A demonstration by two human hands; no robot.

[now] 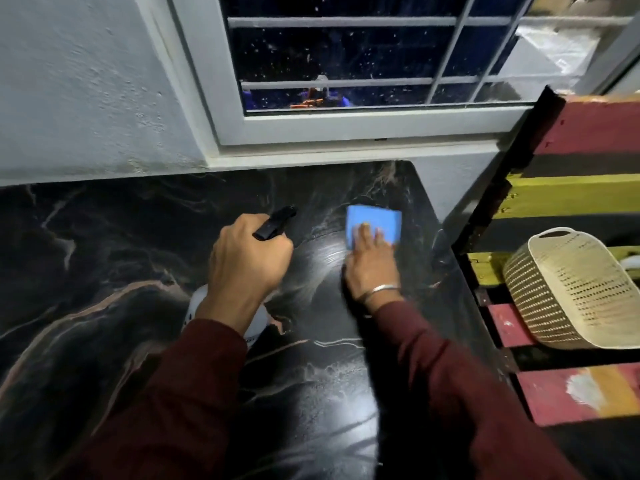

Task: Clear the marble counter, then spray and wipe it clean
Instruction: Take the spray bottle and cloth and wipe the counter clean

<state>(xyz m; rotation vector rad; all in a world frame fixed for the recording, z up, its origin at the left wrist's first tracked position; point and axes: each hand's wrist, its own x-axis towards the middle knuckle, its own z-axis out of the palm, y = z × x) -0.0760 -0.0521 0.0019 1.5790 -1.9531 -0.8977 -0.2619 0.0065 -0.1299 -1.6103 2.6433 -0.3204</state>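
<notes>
Gripping spray bottle: left hand | right hand flat on blue cloth | basket contents unseen

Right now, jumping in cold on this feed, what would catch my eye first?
The bright blue cloth, pressed flat on the dark marble counter by the right hand near the far right corner. Just left of it, the left hand grips a spray bottle, black nozzle pointing away. A cream basket sits on the striped bench at right.
</notes>
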